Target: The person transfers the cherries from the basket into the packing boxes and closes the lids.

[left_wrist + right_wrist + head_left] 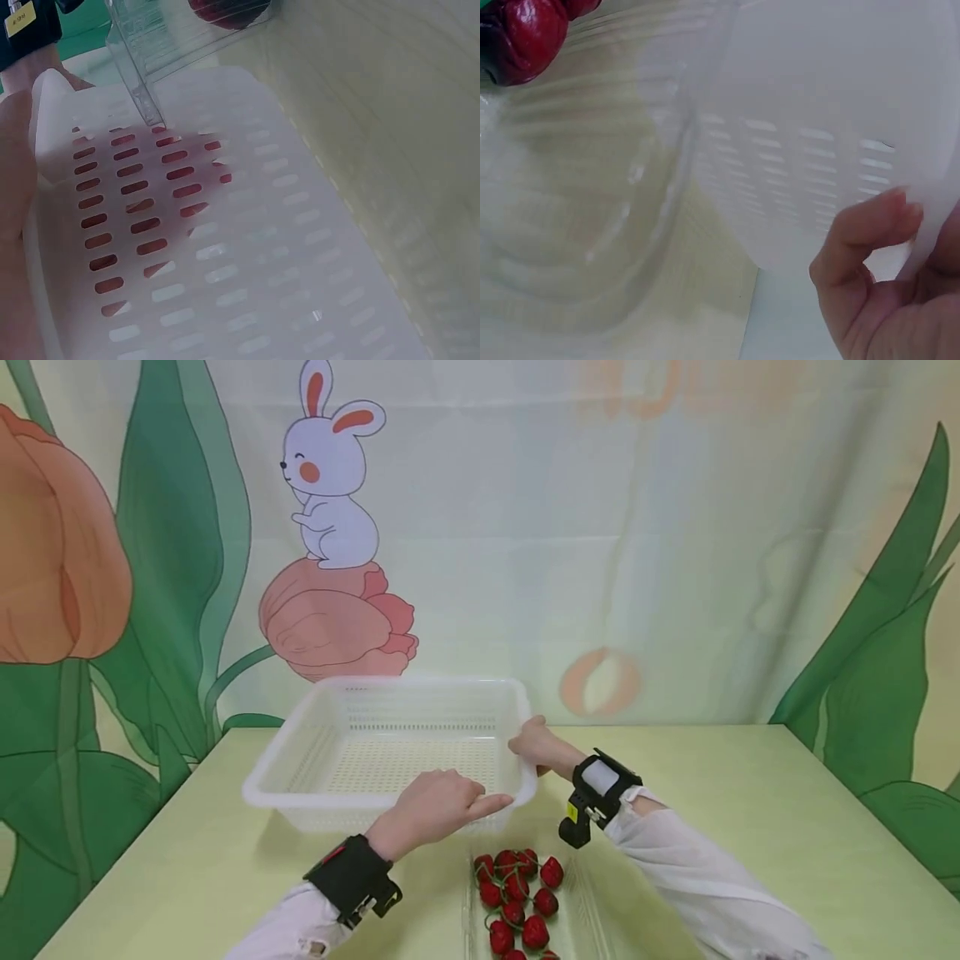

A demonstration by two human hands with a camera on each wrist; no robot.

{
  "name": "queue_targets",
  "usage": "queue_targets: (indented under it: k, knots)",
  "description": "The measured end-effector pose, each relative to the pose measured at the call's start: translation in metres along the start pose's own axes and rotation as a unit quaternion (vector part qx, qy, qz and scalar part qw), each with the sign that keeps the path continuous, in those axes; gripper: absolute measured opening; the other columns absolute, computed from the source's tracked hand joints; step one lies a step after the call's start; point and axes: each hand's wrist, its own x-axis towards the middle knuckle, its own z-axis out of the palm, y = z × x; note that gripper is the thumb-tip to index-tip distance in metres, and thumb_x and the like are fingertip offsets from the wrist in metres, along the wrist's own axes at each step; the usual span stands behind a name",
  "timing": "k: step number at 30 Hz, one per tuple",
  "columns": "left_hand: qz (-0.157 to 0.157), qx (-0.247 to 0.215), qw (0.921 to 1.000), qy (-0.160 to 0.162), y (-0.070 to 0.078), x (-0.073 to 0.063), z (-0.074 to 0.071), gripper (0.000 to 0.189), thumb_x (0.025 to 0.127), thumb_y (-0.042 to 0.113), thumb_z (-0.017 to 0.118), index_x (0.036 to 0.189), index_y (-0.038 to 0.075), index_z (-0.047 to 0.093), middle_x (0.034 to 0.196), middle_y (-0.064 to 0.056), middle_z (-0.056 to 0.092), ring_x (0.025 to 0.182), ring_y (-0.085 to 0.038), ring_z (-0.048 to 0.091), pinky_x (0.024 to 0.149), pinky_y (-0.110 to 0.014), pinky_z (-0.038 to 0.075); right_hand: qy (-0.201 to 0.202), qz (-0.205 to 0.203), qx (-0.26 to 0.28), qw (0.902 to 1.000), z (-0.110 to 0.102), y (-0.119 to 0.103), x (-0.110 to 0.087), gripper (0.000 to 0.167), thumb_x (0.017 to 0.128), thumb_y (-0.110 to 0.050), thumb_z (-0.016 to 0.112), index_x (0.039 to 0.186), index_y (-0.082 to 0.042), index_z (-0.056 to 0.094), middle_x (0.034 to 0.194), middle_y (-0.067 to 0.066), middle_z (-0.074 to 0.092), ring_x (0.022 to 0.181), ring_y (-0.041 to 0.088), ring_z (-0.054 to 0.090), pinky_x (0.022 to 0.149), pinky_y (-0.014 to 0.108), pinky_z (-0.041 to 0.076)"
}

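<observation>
A white plastic basket (322, 799) with slotted walls stands toward the back of the table, its inside bare. My left hand (438, 806) grips its near rim, the thumb stretched to the right along the edge. Through the slots of the basket wall (247, 300), the left wrist view shows the fingers on the inner side. At the right end my right hand (540, 745) grips the rim, fingers curled against the outside of the wall (832, 45). Whether the basket is raised off the table I cannot tell.
A clear plastic tray (588, 914) lies nearer to me, beneath and between my forearms. Several red fruits (535, 932) with thin green stems lie in it. The pale green table (720, 777) ends at a printed curtain (510, 568) behind the basket.
</observation>
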Motion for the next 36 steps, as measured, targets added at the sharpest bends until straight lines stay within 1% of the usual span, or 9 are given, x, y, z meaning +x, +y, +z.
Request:
queue_targets:
  k: [1,3,5,8,12,18,25,29,36]
  knots:
    - [0.000,0.005,1.0000,0.001,-0.001,0.000,0.000,0.056,0.105,0.046,0.053,0.059,0.020,0.035,0.055,0.010,0.025,0.049,-0.008,0.028,0.050,-0.025,0.021,-0.001,-0.003,0.001,1.0000,-0.002,-0.002,-0.005,0.065,0.099,-0.007,0.050,0.147,0.017,0.013,0.124,0.029,0.053,0.096,0.038,0.073,0.074,0.043,0.063]
    - [0.002,0.014,0.9999,0.003,-0.002,-0.001,0.000,0.056,0.104,0.047,0.052,0.058,0.021,0.036,0.054,0.010,0.026,0.049,-0.007,0.030,0.050,-0.024,0.023,-0.018,-0.022,-0.003,0.9996,-0.008,-0.005,-0.015,0.054,0.102,-0.014,0.051,0.142,0.016,0.029,0.113,0.024,0.060,0.083,0.029,0.073,0.066,0.035,0.062]
    - [0.006,0.021,0.9998,0.005,-0.005,-0.002,-0.002,0.056,0.104,0.048,0.052,0.058,0.021,0.036,0.054,0.010,0.026,0.048,-0.007,0.031,0.050,-0.023,0.024,-0.040,-0.039,-0.011,0.9984,-0.016,-0.005,-0.020,0.043,0.106,-0.023,0.050,0.130,0.012,0.044,0.097,0.016,0.062,0.070,0.019,0.066,0.059,0.027,0.056]
    - [0.012,0.033,0.9993,0.015,-0.010,-0.007,-0.003,0.056,0.104,0.047,0.053,0.057,0.021,0.035,0.054,0.011,0.025,0.048,-0.006,0.030,0.050,-0.023,0.023,-0.068,-0.058,-0.029,0.9956,-0.029,-0.001,-0.028,0.041,0.110,-0.036,0.045,0.111,0.003,0.058,0.081,0.006,0.061,0.062,0.011,0.055,0.057,0.023,0.051]
    - [0.006,0.051,0.9984,0.023,-0.018,-0.014,-0.007,0.056,0.103,0.046,0.054,0.057,0.020,0.034,0.054,0.011,0.024,0.047,-0.006,0.028,0.049,-0.023,0.022,-0.077,-0.065,-0.059,0.9932,-0.043,0.008,-0.033,0.036,0.109,-0.035,0.047,0.099,-0.002,0.056,0.076,0.002,0.056,0.060,0.010,0.054,0.056,0.022,0.051]
    - [-0.001,0.062,0.9979,0.020,-0.026,-0.019,-0.010,0.056,0.103,0.047,0.053,0.058,0.020,0.035,0.054,0.011,0.025,0.049,-0.007,0.030,0.050,-0.023,0.024,-0.113,-0.068,-0.119,0.9841,-0.053,0.016,-0.055,0.027,0.107,-0.028,0.054,0.100,-0.002,0.058,0.073,0.001,0.057,0.058,0.011,0.051,0.055,0.021,0.046]
    - [-0.012,0.066,0.9974,0.024,-0.035,-0.028,-0.014,0.056,0.103,0.046,0.053,0.058,0.021,0.030,0.055,0.011,0.022,0.051,-0.006,0.024,0.052,-0.023,0.022,-0.132,-0.079,-0.176,0.9722,-0.053,0.014,-0.087,0.023,0.106,-0.026,0.057,0.098,-0.004,0.055,0.071,0.003,0.057,0.055,0.012,0.048,0.052,0.022,0.043]
    - [-0.021,0.064,0.9975,0.022,-0.042,-0.033,-0.017,0.056,0.103,0.046,0.053,0.059,0.021,0.031,0.056,0.011,0.022,0.051,-0.006,0.025,0.052,-0.023,0.020,-0.147,-0.083,-0.220,0.9607,-0.054,0.018,-0.102,0.025,0.105,-0.027,0.060,0.093,-0.004,0.057,0.066,-0.001,0.053,0.052,0.011,0.045,0.051,0.021,0.041]
    - [-0.023,0.062,0.9973,0.031,-0.056,-0.040,-0.019,0.056,0.103,0.045,0.054,0.059,0.022,0.029,0.057,0.012,0.021,0.053,-0.004,0.022,0.053,-0.022,0.019,-0.179,-0.065,-0.270,0.9439,-0.055,0.024,-0.121,0.034,0.101,-0.031,0.066,0.079,-0.007,0.055,0.057,-0.003,0.046,0.049,0.010,0.038,0.051,0.022,0.034]
